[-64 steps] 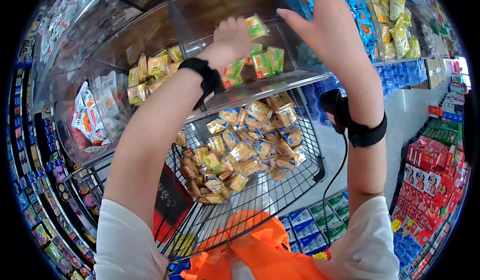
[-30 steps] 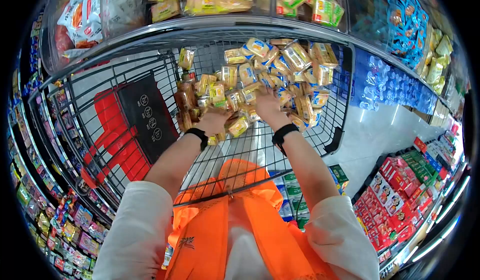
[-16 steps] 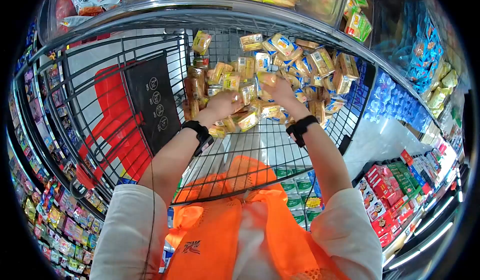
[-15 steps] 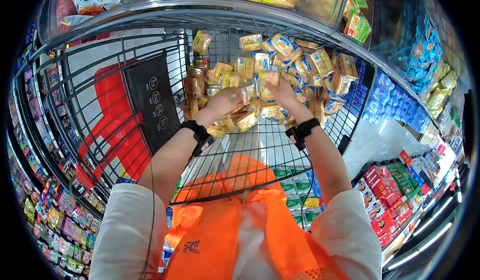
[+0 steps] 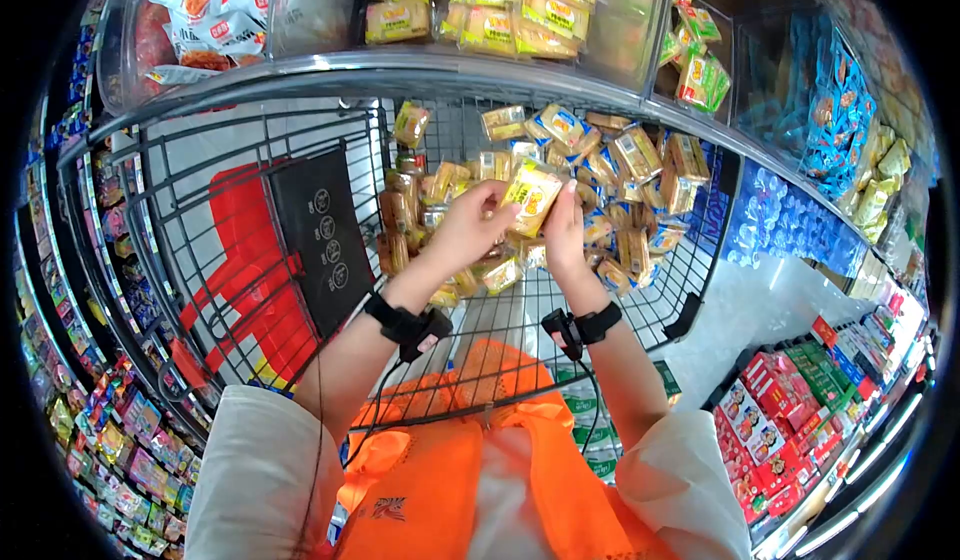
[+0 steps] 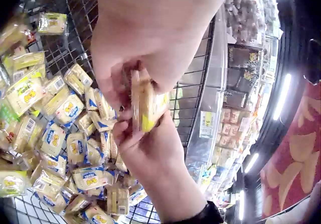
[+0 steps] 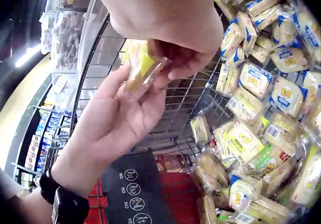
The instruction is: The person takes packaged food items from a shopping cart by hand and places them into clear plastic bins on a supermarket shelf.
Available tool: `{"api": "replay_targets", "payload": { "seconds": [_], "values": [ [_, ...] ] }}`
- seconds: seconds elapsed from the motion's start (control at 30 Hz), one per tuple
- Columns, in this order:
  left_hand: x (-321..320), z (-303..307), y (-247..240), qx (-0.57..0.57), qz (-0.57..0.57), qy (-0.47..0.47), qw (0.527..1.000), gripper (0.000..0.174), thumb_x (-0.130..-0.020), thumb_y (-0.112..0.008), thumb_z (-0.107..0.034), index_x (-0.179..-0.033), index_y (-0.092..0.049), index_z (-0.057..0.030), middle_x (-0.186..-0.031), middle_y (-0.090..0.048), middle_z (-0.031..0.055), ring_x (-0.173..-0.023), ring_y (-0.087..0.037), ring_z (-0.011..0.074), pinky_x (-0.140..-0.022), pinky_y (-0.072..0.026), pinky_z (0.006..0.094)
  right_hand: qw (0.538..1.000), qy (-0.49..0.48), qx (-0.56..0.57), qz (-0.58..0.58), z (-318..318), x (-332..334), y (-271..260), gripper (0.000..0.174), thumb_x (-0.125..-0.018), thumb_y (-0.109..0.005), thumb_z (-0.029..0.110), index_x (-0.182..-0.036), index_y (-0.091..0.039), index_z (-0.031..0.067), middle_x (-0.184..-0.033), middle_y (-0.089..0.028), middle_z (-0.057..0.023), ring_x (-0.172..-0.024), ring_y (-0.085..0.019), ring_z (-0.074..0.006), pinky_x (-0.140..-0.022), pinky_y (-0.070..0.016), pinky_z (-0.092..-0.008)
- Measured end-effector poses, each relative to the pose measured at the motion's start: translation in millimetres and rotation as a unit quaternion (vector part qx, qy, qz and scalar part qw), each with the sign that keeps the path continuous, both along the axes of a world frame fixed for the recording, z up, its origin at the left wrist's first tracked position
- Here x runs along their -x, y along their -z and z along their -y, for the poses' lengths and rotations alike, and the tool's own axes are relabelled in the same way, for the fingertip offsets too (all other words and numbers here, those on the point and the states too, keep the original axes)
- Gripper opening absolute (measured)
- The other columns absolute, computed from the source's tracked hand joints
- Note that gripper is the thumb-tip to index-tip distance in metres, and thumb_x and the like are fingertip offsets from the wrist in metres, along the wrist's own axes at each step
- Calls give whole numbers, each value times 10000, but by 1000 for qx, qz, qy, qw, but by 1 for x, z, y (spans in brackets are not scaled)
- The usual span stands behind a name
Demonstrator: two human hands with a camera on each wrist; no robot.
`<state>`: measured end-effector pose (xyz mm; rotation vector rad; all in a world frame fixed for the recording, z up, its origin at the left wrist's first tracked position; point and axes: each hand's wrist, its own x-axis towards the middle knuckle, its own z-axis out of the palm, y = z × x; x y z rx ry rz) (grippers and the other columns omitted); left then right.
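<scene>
A small clear-wrapped bread packet (image 5: 533,200) with a yellow-green label is held up over the shopping cart, its printed face toward the head camera. My left hand (image 5: 468,228) pinches its left side, and my right hand (image 5: 565,232) grips the right side. In the left wrist view the packet (image 6: 145,106) shows edge-on between both hands. Fingers partly cover the packet (image 7: 140,71) in the right wrist view. Below lies a heap of similar bread packets (image 5: 640,155), many with blue labels and some with yellow-green, in the wire cart (image 5: 480,335).
Clear display bins (image 5: 620,70) run along the cart's far side, with yellow-green packets (image 5: 490,25), green packets (image 5: 703,80) and blue bags (image 5: 838,110). A black panel (image 5: 325,235) and red child seat (image 5: 250,270) fill the cart's left. Red boxes (image 5: 760,430) stand at right.
From the bin, where the left hand held a green-labelled packet, both hands came down into the cart heap. The right hand took a yellow-green packet, now raised and held in both hands.
</scene>
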<state>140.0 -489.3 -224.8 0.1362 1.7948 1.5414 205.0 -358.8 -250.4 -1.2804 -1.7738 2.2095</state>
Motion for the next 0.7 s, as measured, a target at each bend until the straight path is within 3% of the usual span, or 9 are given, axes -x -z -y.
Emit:
{"api": "replay_targets", "payload": {
  "seconds": [0.1, 0.17, 0.3, 0.33, 0.4, 0.47, 0.53, 0.6, 0.7],
  "values": [
    [7, 3, -45, 12, -77, -98, 992, 268, -780, -585, -114, -998, -505, 21, -882, -580, 118, -797, -571, 178, -683, -459, 284, 997, 3, 80, -6, 0, 4, -5, 495, -927, -307, 371, -796, -555, -36, -709, -582, -97, -630, -537, -165, -610, -432, -280],
    [25, 11, -89, 55, -214, -78, 972, 316, -752, -606, -150, -1003, -504, 13, -888, -572, 138, -787, -575, 233, -690, -461, 304, 977, -174, -124, -9, 0, -2, 3, 359, -892, -405, 282, -752, -568, -5, -703, -595, -108, -646, -577, -174, -618, -457, -296],
    [111, -11, -170, 101, -335, -93, 932, 295, -779, -584, -144, -1028, -526, 4, -888, -578, 137, -729, -566, 218, -622, -452, 297, 745, -515, -394, 157, -6, -40, 49, 232, -811, -482, 202, -907, -573, 12, -954, -578, -149, -889, -568, -264, -735, -458, -393],
    [143, -16, -167, 117, -423, -20, 898, 342, -852, -514, -178, -1131, -467, 14, -817, -567, 57, -624, -505, 54, -515, -423, 206, 655, -560, -460, 214, -6, -47, 54, 235, -788, -502, 188, -917, -566, 2, -984, -566, -161, -918, -559, -300, -756, -451, -434],
    [211, -28, -151, 226, -479, 125, 839, 407, -854, -508, -213, -1224, -432, -61, -1028, -593, 139, -726, -621, 246, -637, -469, 286, 639, -592, -434, 230, -14, -58, 67, 229, -778, -499, 166, -933, -565, 10, -1027, -545, -157, -963, -535, -297, -779, -444, -441],
    [255, -61, -143, 291, -442, 279, 801, 282, -771, -501, -205, -932, -579, 12, -821, -608, 196, -745, -594, 309, -659, -466, 370, 603, -641, -401, 253, -22, -70, 88, 246, -757, -492, 119, -979, -555, 34, -1071, -526, -145, -1000, -518, -289, -796, -436, -436],
    [278, -70, -127, 192, -204, 338, 899, 231, -742, -512, -151, -887, -596, 8, -765, -627, 133, -699, -603, 192, -581, -460, 303, 564, -654, -419, 282, -27, -76, 113, 279, -803, -461, 157, -1041, -566, 55, -1078, -555, -115, -998, -536, -269, -819, -429, -407],
    [289, -86, -107, 365, -234, 334, 837, 220, -735, -549, -173, -875, -605, -13, -742, -621, 116, -697, -603, 173, -561, -452, 284, 559, -646, -445, 268, -29, -82, 129, 242, -803, -457, 150, -968, -615, 72, -1033, -582, -117, -972, -556, -251, -805, -437, -390],
    [302, -43, -66, -7, -130, 248, 960, 290, -728, -607, -226, -966, -589, -62, -773, -625, 119, -683, -601, 180, -589, -457, 264, 586, -649, -389, 292, -32, -86, 131, 207, -786, -479, 137, -888, -650, 83, -1030, -590, -122, -972, -557, -245, -815, -430, -390]
  ]
}}
